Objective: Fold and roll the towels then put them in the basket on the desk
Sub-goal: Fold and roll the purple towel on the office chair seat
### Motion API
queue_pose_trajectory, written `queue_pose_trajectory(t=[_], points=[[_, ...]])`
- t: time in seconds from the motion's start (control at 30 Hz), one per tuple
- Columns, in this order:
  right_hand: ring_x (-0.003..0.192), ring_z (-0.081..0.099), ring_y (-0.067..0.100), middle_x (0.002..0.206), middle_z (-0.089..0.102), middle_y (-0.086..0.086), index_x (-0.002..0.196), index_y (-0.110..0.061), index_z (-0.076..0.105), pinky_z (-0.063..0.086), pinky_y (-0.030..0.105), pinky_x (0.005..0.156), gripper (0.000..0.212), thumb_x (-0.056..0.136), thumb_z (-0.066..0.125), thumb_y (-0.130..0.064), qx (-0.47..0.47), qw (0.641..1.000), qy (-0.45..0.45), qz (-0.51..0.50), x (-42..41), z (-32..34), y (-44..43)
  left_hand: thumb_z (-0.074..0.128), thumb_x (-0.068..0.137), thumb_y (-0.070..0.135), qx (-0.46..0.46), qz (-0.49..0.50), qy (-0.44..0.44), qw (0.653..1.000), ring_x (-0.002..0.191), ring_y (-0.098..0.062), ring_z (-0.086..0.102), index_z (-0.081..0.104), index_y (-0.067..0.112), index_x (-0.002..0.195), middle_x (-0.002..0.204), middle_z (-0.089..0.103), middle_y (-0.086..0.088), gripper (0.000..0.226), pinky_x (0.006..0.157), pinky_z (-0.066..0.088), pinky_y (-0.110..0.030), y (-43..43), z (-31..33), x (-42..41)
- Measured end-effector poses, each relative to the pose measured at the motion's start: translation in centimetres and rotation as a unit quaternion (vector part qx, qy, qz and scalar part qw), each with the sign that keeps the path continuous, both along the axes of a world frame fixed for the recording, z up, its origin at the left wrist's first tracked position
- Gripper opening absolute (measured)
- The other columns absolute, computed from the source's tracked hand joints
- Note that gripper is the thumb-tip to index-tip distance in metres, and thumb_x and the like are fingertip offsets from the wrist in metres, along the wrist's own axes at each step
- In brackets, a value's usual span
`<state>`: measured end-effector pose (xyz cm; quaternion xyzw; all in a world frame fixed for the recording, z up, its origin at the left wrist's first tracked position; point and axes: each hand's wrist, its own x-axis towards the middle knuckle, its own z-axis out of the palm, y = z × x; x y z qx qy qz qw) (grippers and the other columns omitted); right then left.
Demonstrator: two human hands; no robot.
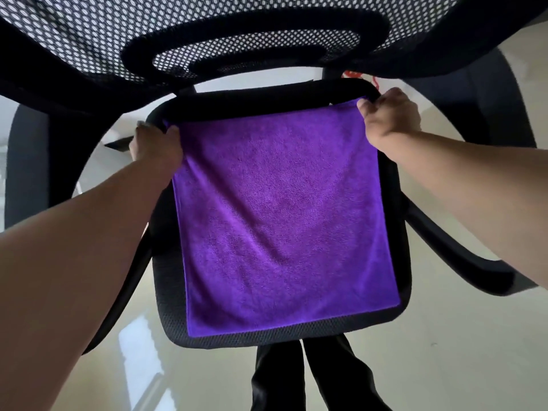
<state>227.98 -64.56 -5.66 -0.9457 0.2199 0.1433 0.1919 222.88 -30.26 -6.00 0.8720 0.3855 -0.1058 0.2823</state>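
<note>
A purple towel point(281, 221) lies spread flat on the black seat point(296, 335) of an office chair. My left hand point(157, 143) pinches the towel's far left corner. My right hand point(388, 117) pinches the far right corner near the seat's back edge. The towel's near edge rests close to the seat's front rim. No basket or desk shows in this view.
The chair's mesh backrest point(207, 34) fills the top of the view. Black armrests stand at the left point(26, 161) and right point(474, 114). Pale glossy floor point(444, 351) surrounds the chair. My dark trouser legs point(311, 378) are just in front of the seat. Something red point(353, 74) peeks behind the backrest.
</note>
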Motion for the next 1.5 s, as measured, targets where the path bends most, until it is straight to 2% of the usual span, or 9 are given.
queue_pose_trajectory(t=[0.13, 0.37, 0.6, 0.8, 1.1, 1.23, 1.37, 1.43, 1.5], points=[[0.110, 0.059, 0.033, 0.118, 0.064, 0.010, 0.119, -0.014, 0.051, 0.044, 0.035, 0.089, 0.049, 0.091, 0.051, -0.054, 0.055, 0.998, -0.002, -0.034, -3.9, 1.7, -0.4, 0.064, 0.055, 0.062, -0.100, 0.103, -0.026, 0.989, 0.093, -0.034, 0.065, 0.056, 0.008, 0.105, 0.101, 0.066, -0.016, 0.074, 0.081, 0.056, -0.052, 0.8, -0.3, -2.8], [0.091, 0.063, 0.028, 0.077, 0.060, -0.003, 0.111, -0.013, 0.059, 0.047, 0.037, 0.083, 0.040, 0.086, 0.066, -0.043, 0.144, 0.983, -0.013, -0.115, -16.2, 2.4, -1.8, 0.080, 0.074, 0.024, -0.157, 0.151, -0.002, 0.976, 0.089, -0.025, 0.061, 0.053, 0.011, 0.111, 0.099, 0.059, -0.010, 0.048, 0.087, 0.054, -0.045, -2.7, 3.0, -12.8], [0.054, 0.045, 0.014, 0.053, 0.045, -0.007, 0.057, -0.021, 0.046, 0.035, 0.029, 0.052, 0.041, 0.082, 0.071, -0.041, 0.154, 0.981, 0.062, -0.102, -24.7, 2.3, -3.7, 0.083, 0.069, 0.013, -0.176, 0.142, 0.043, 0.973, 0.081, -0.025, 0.062, 0.059, 0.008, 0.100, 0.089, 0.065, -0.011, 0.040, 0.083, 0.053, -0.041, -3.9, 3.5, -21.7], [0.068, 0.058, 0.028, 0.061, 0.061, 0.000, 0.062, -0.024, 0.061, 0.044, 0.037, 0.065, 0.024, 0.084, 0.072, -0.028, 0.160, 0.977, 0.065, -0.122, -27.9, 2.3, -6.0, 0.078, 0.073, 0.002, -0.182, 0.160, 0.062, 0.968, 0.063, -0.024, 0.052, 0.058, 0.007, 0.093, 0.064, 0.057, -0.005, 0.028, 0.066, 0.043, -0.034, -4.0, 3.3, -27.7], [0.079, 0.066, 0.025, 0.080, 0.070, 0.004, 0.089, -0.019, 0.066, 0.050, 0.034, 0.074, 0.020, 0.076, 0.079, -0.026, 0.216, 0.964, 0.082, -0.130, -29.9, 2.3, -6.9, 0.078, 0.070, 0.006, -0.176, 0.177, 0.066, 0.966, 0.070, -0.023, 0.055, 0.062, 0.008, 0.094, 0.079, 0.063, -0.007, 0.029, 0.067, 0.043, -0.030, -4.5, 3.3, -30.5], [0.088, 0.066, 0.028, 0.079, 0.065, -0.001, 0.095, -0.019, 0.064, 0.046, 0.032, 0.072, 0.020, 0.080, 0.075, -0.024, 0.136, 0.979, 0.115, -0.097, -30.7, 2.6, -7.6, 0.071, 0.071, 0.002, -0.133, 0.141, 0.107, 0.975, 0.075, -0.029, 0.058, 0.060, 0.007, 0.101, 0.082, 0.065, -0.009, 0.033, 0.070, 0.047, -0.037, -4.6, 3.5, -31.2], [0.088, 0.061, 0.023, 0.094, 0.064, 0.001, 0.104, -0.017, 0.064, 0.043, 0.029, 0.066, 0.022, 0.085, 0.069, -0.025, 0.028, 0.999, -0.029, 0.009, -30.6, 4.2, -4.8, 0.063, 0.074, 0.004, 0.015, 0.036, 0.003, 0.999, 0.088, -0.030, 0.054, 0.059, 0.009, 0.097, 0.088, 0.062, -0.009, 0.024, 0.075, 0.042, -0.037, -5.8, 4.8, -29.8], [0.073, 0.063, 0.015, 0.087, 0.064, -0.005, 0.098, -0.015, 0.066, 0.045, 0.025, 0.061, 0.011, 0.088, 0.067, -0.020, 0.147, 0.987, -0.070, 0.016, -30.5, 5.2, -0.2, 0.060, 0.079, 0.003, -0.011, -0.026, -0.038, 0.999, 0.078, -0.026, 0.054, 0.063, 0.010, 0.094, 0.081, 0.061, -0.004, 0.017, 0.070, 0.038, -0.029, -7.6, 5.8, -28.2], [0.061, 0.065, 0.009, 0.080, 0.068, -0.002, 0.091, -0.015, 0.066, 0.049, 0.023, 0.055, 0.003, 0.091, 0.064, -0.017, 0.338, 0.938, 0.048, -0.057, -30.1, 5.9, 4.8, 0.060, 0.083, 0.005, -0.085, -0.073, -0.022, 0.994, 0.074, -0.024, 0.059, 0.065, 0.013, 0.097, 0.075, 0.062, -0.001, 0.017, 0.068, 0.040, -0.026, -9.4, 5.9, -26.4]])
